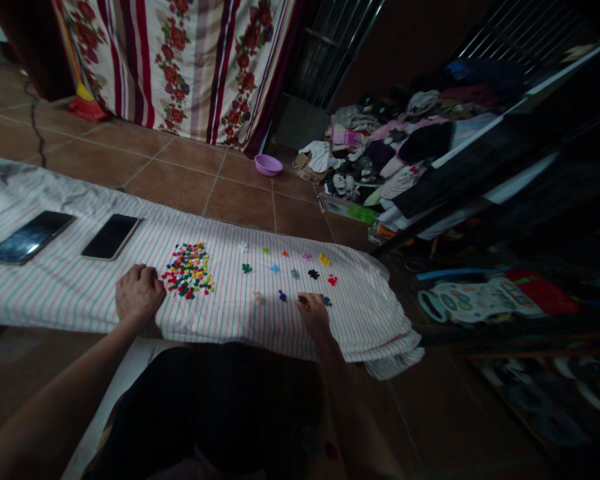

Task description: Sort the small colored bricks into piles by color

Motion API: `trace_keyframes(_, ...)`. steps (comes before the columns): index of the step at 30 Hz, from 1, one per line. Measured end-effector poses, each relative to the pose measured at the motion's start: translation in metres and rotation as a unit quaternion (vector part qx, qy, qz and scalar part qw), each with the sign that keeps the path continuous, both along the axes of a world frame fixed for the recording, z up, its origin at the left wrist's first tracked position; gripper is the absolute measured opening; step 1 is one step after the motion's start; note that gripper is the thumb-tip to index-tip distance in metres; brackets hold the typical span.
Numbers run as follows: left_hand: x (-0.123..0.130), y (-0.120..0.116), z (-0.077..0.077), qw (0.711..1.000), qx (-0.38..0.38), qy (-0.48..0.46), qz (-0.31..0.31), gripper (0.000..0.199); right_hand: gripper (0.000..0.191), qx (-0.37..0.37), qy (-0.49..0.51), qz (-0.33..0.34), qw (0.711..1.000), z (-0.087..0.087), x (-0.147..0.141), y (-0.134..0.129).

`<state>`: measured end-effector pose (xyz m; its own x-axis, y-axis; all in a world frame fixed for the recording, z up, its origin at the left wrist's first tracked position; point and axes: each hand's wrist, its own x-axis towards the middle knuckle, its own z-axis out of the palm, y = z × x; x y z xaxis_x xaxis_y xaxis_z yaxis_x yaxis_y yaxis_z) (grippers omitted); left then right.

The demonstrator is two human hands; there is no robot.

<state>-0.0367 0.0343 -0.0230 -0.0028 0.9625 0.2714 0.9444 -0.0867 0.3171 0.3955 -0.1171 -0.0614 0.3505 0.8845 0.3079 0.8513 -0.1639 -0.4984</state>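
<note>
A: Left end?
B: Two phones [29, 237], flat on striped cloth [230, 313]. Next, left hand [139, 293], fingers half curled beside the mixed pile [190, 270]; can't tell if it grips anything.
A: Pile?
B: Tiny bits, red, yellow, green, white; too many to count.
A: Then?
B: One purple basin [269, 165], floor beyond. On cloth, single-colour clusters [313, 274]: five far, five middle; nearer, beige [259, 297], dark blue [283, 295].
A: Right hand [314, 312]?
B: Fingertips nearly together at dark brown bits [304, 301]; grip unclear. Partly blocks one slate cluster [327, 301].
</note>
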Motion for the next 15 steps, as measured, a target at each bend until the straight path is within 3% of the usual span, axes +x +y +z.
trace_keyframes(5,0.0003,-0.0005,-0.0014,1.0,0.015,0.015,0.003,0.027,0.021,-0.005,-0.024,0.043,0.999,0.0039,0.0073,-0.0017)
trace_keyframes(15,0.0004,-0.0021,0.0003,1.0,0.019,0.021,-0.003,0.028,0.021,-0.008,-0.032,0.019,0.999,0.0019,0.0031,-0.0065)
